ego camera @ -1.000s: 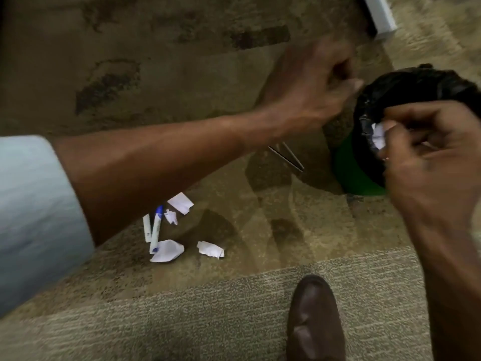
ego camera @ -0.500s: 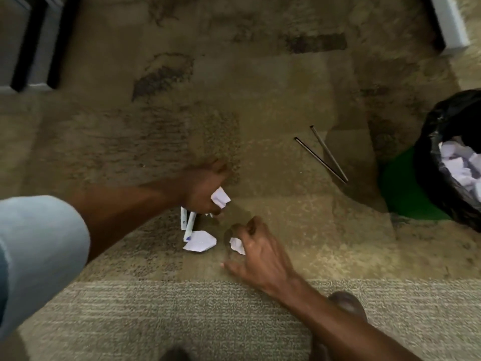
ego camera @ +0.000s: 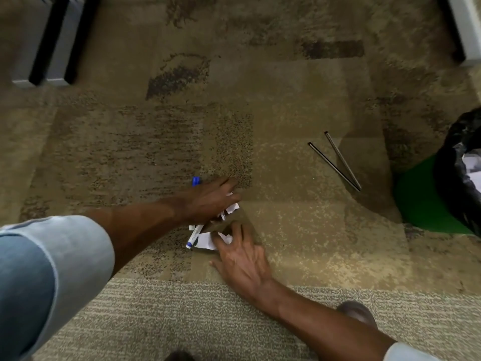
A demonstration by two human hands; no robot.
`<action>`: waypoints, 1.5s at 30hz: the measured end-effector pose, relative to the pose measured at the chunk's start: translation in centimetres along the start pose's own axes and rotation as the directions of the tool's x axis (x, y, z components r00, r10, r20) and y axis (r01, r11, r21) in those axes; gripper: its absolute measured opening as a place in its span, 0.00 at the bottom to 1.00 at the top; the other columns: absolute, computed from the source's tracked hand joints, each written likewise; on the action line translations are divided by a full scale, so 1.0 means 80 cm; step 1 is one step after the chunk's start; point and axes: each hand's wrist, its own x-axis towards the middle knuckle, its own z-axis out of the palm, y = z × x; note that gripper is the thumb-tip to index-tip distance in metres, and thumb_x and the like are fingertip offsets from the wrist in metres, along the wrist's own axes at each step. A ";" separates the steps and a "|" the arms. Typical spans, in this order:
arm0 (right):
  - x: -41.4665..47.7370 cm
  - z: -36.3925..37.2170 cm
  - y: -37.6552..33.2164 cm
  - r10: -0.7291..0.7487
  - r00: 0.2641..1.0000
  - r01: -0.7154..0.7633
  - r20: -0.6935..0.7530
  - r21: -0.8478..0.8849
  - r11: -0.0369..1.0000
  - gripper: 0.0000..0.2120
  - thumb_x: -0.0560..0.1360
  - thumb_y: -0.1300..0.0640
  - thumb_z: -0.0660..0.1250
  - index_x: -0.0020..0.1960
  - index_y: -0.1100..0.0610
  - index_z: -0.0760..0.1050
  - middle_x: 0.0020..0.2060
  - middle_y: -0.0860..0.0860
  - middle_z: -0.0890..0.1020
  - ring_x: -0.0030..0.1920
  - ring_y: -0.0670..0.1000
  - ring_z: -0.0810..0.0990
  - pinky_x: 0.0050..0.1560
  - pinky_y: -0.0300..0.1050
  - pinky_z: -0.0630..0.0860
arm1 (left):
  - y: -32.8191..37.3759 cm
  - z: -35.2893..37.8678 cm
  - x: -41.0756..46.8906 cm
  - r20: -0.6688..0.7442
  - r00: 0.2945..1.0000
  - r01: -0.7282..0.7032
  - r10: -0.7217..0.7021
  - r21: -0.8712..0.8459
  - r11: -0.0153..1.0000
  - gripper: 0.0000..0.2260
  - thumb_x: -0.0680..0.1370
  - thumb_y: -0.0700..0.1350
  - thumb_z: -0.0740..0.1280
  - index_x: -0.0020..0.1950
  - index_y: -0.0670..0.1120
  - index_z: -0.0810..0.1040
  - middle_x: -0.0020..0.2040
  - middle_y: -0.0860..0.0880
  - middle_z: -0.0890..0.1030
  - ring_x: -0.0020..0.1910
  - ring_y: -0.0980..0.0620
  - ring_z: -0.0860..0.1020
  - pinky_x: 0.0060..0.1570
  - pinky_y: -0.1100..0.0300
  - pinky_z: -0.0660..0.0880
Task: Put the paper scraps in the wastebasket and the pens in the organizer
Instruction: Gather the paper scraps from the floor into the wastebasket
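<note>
My left hand (ego camera: 208, 201) lies over a small heap of white paper scraps (ego camera: 231, 208) on the carpet, fingers curled around some of them. A white pen with a blue cap (ego camera: 194, 235) runs under that hand; its blue end (ego camera: 196, 181) shows beyond the knuckles. My right hand (ego camera: 242, 256) presses its fingertips on a crumpled white scrap (ego camera: 207, 241) just in front of the left hand. The green wastebasket (ego camera: 426, 204) with a black liner (ego camera: 453, 173) stands at the right edge, paper inside. No organizer is in view.
Two thin dark rods (ego camera: 338, 162) lie crossed on the carpet between the scraps and the wastebasket. Grey furniture bases stand at the far left (ego camera: 54, 48) and far right (ego camera: 468, 29). My brown shoe (ego camera: 356, 312) is near the bottom right.
Both hands came down from the wastebasket to the scrap pile. My left hand has closed further over the scraps, and my right hand has slid left onto the larger scrap.
</note>
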 end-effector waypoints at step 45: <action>-0.148 -0.333 0.255 0.610 0.368 -0.370 -0.702 0.492 0.788 0.09 0.74 0.54 0.77 0.53 0.51 0.89 0.46 0.50 0.88 0.37 0.39 0.83 0.39 0.32 0.74 | 0.220 -0.313 0.252 -0.412 0.838 -0.162 -0.357 -0.814 0.557 0.11 0.79 0.51 0.73 0.52 0.45 0.79 0.44 0.51 0.82 0.44 0.51 0.81 0.43 0.54 0.77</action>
